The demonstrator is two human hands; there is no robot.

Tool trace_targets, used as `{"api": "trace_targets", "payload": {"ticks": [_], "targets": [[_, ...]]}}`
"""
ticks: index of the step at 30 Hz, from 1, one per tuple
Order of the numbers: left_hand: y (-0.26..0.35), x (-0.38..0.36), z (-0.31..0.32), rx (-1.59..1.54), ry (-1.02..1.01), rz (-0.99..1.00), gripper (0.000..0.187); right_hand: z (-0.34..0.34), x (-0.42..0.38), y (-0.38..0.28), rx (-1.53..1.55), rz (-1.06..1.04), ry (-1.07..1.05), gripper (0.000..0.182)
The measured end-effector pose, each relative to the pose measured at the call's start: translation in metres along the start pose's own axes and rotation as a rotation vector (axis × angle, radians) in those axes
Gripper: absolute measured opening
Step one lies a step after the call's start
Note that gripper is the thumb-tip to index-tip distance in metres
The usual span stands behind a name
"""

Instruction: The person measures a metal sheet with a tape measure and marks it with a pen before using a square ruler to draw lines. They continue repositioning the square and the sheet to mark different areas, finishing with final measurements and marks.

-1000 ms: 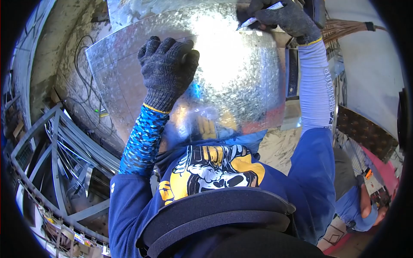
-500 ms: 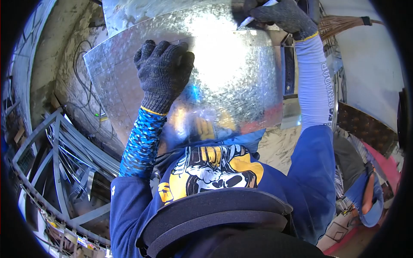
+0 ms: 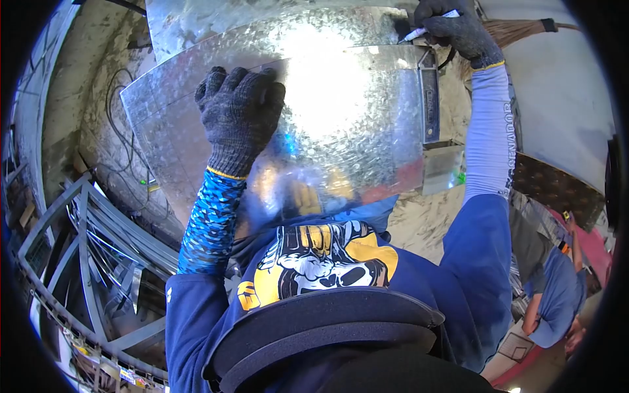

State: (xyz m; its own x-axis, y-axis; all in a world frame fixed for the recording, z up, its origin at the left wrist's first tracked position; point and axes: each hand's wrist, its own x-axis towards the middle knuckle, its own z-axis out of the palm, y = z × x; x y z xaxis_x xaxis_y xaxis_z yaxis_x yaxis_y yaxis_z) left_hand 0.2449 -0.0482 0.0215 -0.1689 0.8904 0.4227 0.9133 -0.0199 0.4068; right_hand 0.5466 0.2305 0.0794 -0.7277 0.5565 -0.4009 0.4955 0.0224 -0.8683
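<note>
My left hand (image 3: 239, 114), in a dark grey knit glove, rests closed on a shiny galvanized metal sheet (image 3: 190, 118). Its fingers are curled under, and whatever they may grip is hidden. At the upper right, my gloved right hand (image 3: 458, 29) is closed around a white marker (image 3: 429, 26). The marker's tip points left and down, close to the sheet's far right part. A thin seam or edge crosses the metal between the two hands. Bright glare washes out the sheet's middle.
Right of the sheet stands a dark metal bar or level (image 3: 430, 105). A straw broom (image 3: 521, 34) lies beyond my right hand. Metal strips and a frame (image 3: 85, 249) fill the left side, near a cable (image 3: 124, 141). Another person (image 3: 557, 295) is at the lower right.
My right hand has moved right with the marker, whose tip has shifted right along the sheet. My left hand has shifted slightly left. The other person at the lower right has changed posture.
</note>
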Motion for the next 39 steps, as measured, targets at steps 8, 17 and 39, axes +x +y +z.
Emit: {"api": "trace_targets", "payload": {"ticks": [8,17,39], "targets": [[-0.001,0.002,0.001,-0.002,-0.003,0.026,0.011,0.037,0.014,-0.021,0.268,-0.069,-0.054,0.024],[-0.001,-0.002,0.001,0.000,-0.070,-0.054,0.016,0.003,0.004,0.003,0.093,0.052,0.046,0.021],[0.001,0.001,0.000,-0.036,0.010,0.001,0.011,-0.008,-0.029,-0.024,-0.062,0.014,0.233,0.011]]}}
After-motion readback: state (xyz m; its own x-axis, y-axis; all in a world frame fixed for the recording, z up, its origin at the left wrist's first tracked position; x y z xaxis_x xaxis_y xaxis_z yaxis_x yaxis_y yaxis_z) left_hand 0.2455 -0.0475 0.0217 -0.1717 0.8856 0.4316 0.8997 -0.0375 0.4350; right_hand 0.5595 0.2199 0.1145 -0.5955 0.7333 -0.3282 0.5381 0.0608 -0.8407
